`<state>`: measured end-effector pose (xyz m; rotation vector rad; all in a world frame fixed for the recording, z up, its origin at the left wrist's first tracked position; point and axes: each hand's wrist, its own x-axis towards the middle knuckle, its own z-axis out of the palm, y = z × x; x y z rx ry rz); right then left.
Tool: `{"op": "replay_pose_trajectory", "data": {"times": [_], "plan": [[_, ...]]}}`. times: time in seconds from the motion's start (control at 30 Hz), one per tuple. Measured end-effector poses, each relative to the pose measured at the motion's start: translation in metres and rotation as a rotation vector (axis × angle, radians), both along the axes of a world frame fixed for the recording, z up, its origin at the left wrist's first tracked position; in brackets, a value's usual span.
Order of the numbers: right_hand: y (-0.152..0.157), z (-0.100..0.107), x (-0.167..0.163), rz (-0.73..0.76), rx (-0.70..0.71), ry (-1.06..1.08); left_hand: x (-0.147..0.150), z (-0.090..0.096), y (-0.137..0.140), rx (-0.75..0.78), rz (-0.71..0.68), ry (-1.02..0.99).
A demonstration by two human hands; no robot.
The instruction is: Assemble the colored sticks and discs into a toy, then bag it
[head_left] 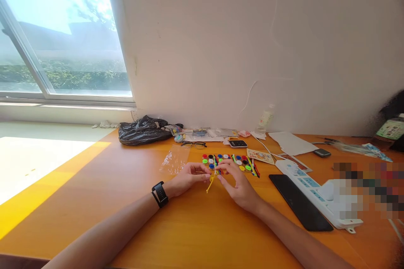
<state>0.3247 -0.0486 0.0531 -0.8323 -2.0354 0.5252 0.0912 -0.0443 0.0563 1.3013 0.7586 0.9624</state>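
Note:
Both hands meet over the middle of the wooden table, just in front of rows of coloured round pieces (220, 156). My left hand (192, 176), with a black watch (160, 194) on its wrist, has its fingers closed on a thin yellow strip (210, 184). From the fingertips the strip hangs down toward me. On the strip's upper end, the thumb and fingers of my right hand (235, 183) are pinched together. Whether a small piece is also between the fingertips is too small to tell. Beside the round pieces lie thin coloured sticks (253, 167).
Glasses (194, 145), a clear plastic bag (174, 159) and a black bag (145, 130) lie on the left. A small black device (237, 144) and a card packet (260, 156) are behind. To the right are a black slab (299, 201) and a white power strip (315, 193).

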Motion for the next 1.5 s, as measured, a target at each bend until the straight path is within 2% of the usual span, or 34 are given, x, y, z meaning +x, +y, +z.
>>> {"op": "replay_pose_trajectory", "data": {"times": [0.1,0.2,0.3,0.4,0.57,0.8,0.97,1.1,1.27,1.5], "plan": [[-0.002,0.004,0.001,-0.03,-0.081,0.072,0.0,0.003,-0.001,0.001,0.061,-0.016],[-0.003,0.002,0.001,0.033,-0.241,0.147,-0.001,0.007,-0.002,-0.003,0.089,-0.001],[-0.003,-0.002,0.001,0.113,-0.375,0.126,-0.002,0.01,-0.002,0.01,0.093,0.037],[-0.001,-0.005,0.001,0.113,-0.446,0.136,-0.002,0.011,-0.001,0.02,0.136,0.059],[0.003,-0.003,0.004,0.086,-0.427,0.224,-0.001,0.012,-0.002,0.02,0.157,0.074],[0.007,-0.015,0.005,0.09,-0.426,0.2,-0.001,0.014,-0.004,0.011,0.161,0.086],[0.009,-0.018,0.006,0.046,-0.404,0.165,0.001,0.013,-0.004,-0.002,0.13,0.18],[0.007,-0.012,0.004,0.022,-0.355,0.106,0.0,0.011,-0.003,0.015,0.091,0.204],[0.002,-0.008,-0.001,0.007,-0.321,0.063,-0.002,0.005,0.0,0.054,0.03,0.13],[-0.003,-0.011,-0.007,0.104,-0.437,0.034,-0.003,0.011,-0.003,0.074,-0.138,0.122]]}}
